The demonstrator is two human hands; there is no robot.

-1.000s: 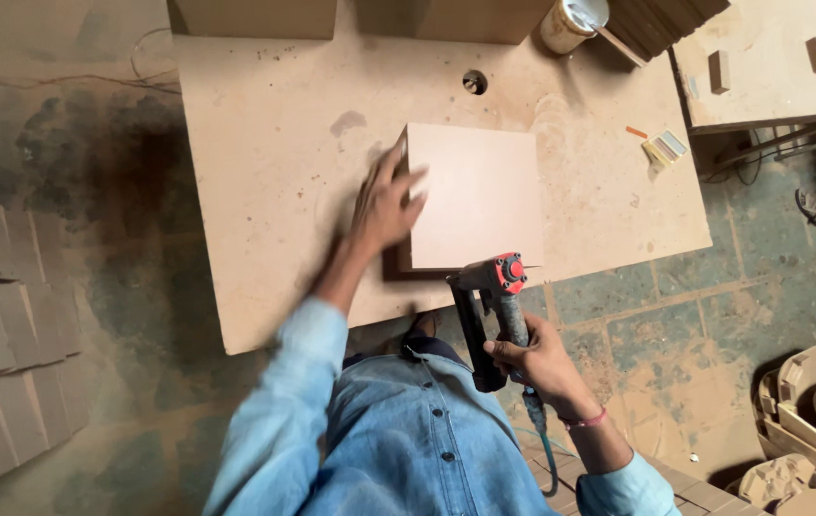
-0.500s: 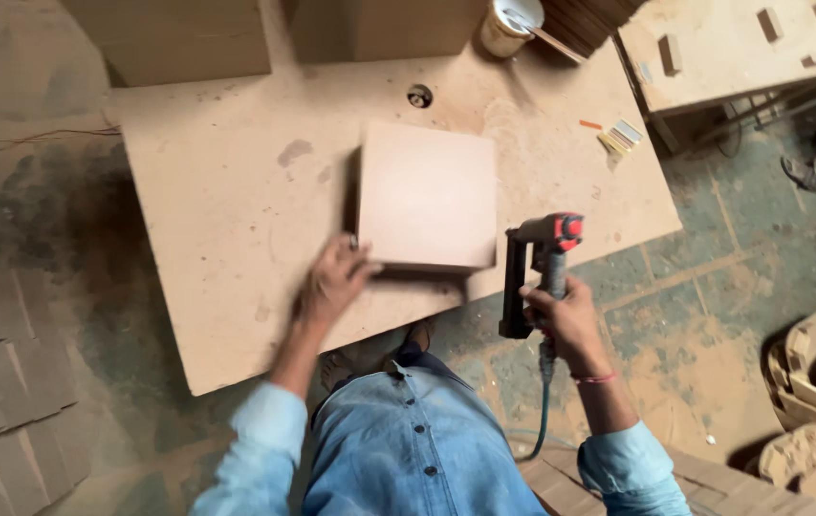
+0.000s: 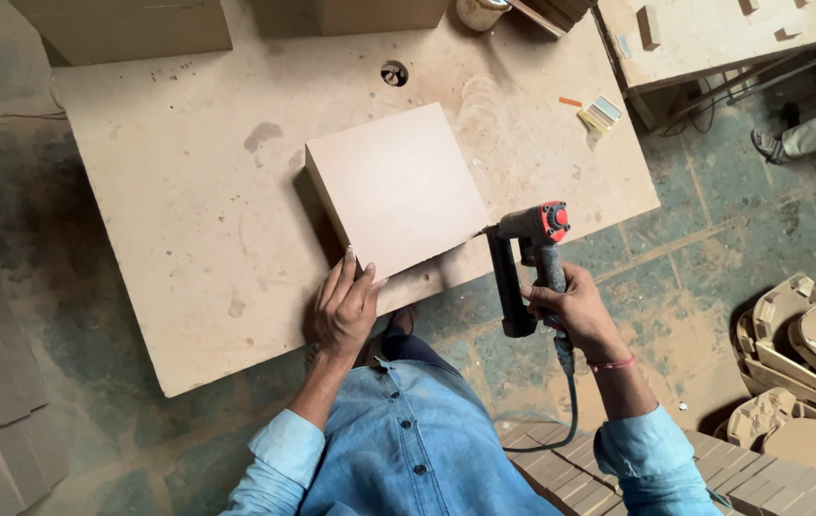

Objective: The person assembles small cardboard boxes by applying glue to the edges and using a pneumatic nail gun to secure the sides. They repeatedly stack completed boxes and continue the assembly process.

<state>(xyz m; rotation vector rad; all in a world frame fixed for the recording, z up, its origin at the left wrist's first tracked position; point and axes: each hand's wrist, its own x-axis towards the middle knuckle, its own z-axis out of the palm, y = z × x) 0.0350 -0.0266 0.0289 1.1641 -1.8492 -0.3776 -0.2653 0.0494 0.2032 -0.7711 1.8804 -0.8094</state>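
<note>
We press the left hand [image 3: 343,311] flat on the box's [image 3: 398,186] near corner; right hand [image 3: 565,306], its grip wrapped around the nailer [image 3: 527,253], keeps the nose square to the box's right edge.

A small flat pack [image 3: 600,113], yellowish with pale stripes, perhaps of staples, lies near the workbench's [image 3: 188,239] far right edge.

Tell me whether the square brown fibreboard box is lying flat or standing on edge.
Lying flat: the square brown fibreboard box shows its broad face upward on the fibreboard worktable, left hand at its near corner.
</note>
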